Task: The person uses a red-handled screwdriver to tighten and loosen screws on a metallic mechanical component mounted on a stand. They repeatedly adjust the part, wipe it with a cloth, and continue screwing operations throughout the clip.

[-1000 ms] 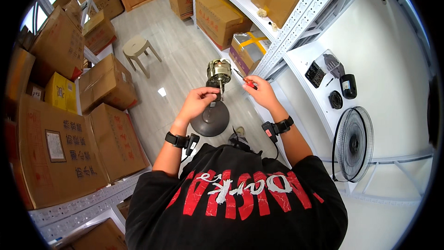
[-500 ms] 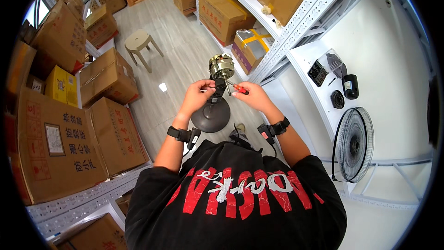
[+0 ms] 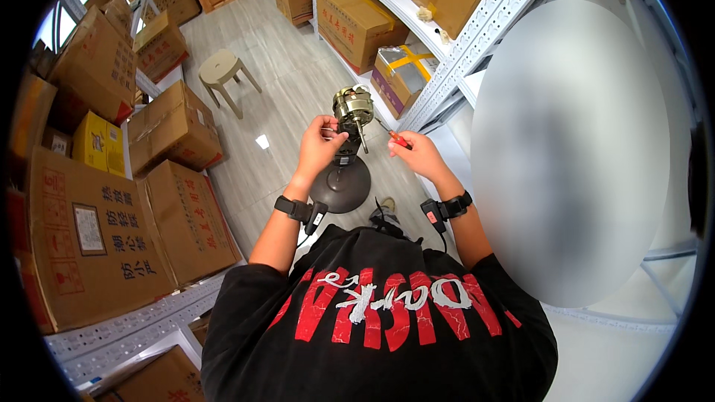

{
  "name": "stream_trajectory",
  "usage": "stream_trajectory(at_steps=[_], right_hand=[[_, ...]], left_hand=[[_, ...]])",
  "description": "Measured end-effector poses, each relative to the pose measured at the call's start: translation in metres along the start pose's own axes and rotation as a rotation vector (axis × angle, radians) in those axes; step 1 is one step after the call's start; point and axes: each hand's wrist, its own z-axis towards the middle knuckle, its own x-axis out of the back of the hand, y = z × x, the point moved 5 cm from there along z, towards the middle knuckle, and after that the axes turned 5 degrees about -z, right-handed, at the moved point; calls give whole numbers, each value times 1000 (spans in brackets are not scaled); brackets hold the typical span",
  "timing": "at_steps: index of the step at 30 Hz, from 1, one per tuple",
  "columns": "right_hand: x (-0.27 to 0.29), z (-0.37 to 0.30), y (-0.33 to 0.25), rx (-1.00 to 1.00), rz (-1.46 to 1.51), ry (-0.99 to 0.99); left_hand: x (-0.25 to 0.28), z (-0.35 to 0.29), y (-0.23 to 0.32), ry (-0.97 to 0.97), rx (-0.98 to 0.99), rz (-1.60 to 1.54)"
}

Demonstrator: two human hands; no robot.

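Note:
A fan motor (image 3: 353, 106) with bare metal housing and a shaft pointing toward me sits on top of a stand. Below it is a black neck (image 3: 347, 141), rising from a round dark base (image 3: 340, 184). My left hand (image 3: 320, 143) is closed at the left side of the neck, thumb and fingers against it just under the motor; its fingertips are partly hidden. In my right hand (image 3: 415, 153) is a screwdriver (image 3: 398, 139) with a red handle. Its thin shank points up and left toward the motor's right side, apart from the shaft.
Cardboard boxes (image 3: 173, 125) line the left shelving, and more boxes (image 3: 356, 26) fill the shelves ahead. A beige stool (image 3: 222, 68) stands on the tiled floor. At right, a grey blurred patch hides most of the white shelf. My shoe (image 3: 385, 208) is beside the base.
My right hand and the screwdriver have shifted right, away from the motor shaft. My left hand remains at the neck, slightly higher. The shelf with the fan grille at right is now blurred out.

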Motion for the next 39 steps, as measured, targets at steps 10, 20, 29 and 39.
stream_trajectory(at_steps=[10, 20, 29, 39], right_hand=[[24, -22, 19, -18, 72, 58], [77, -58, 30, -180, 53, 191], [141, -104, 76, -268, 38, 427], [165, -101, 140, -406, 171, 447]], left_hand=[[37, 30, 43, 126, -171, -151], [24, 50, 88, 78, -496, 230], [12, 62, 41, 25, -263, 216], [31, 57, -9, 56, 23, -64]])
